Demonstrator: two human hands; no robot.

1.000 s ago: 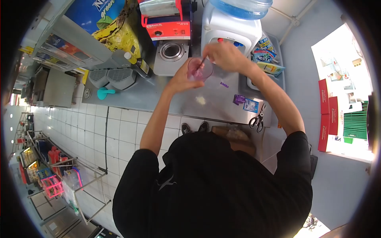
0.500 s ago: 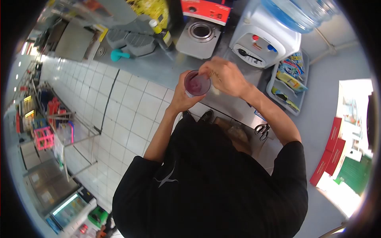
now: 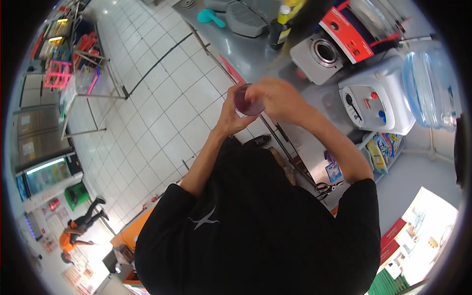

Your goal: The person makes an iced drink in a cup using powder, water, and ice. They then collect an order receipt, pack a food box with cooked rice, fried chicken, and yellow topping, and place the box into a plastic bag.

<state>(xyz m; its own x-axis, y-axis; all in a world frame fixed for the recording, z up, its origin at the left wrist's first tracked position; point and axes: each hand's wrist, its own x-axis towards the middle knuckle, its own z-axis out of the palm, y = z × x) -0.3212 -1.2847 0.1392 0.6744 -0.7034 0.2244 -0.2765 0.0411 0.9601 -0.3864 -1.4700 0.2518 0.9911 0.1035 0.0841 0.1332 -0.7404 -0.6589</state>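
My left hand is wrapped round a clear cup with a purple drink in it. The cup is held in front of me, above the floor by the counter's edge. Over its rim is my right hand, slightly blurred, with curled fingers pinched together at the mouth of the cup. Whatever those fingers grip is hidden by the hand.
The steel counter bears a dark bottle, a turquoise scoop, a cup-sealing machine and a water dispenser. Scissors lie nearer me. A person in orange is far off at lower left.
My view has turned, so the counter and its machines appear farther right, and a person in orange has come into view. My left hand still holds the cup, with my right hand over it.
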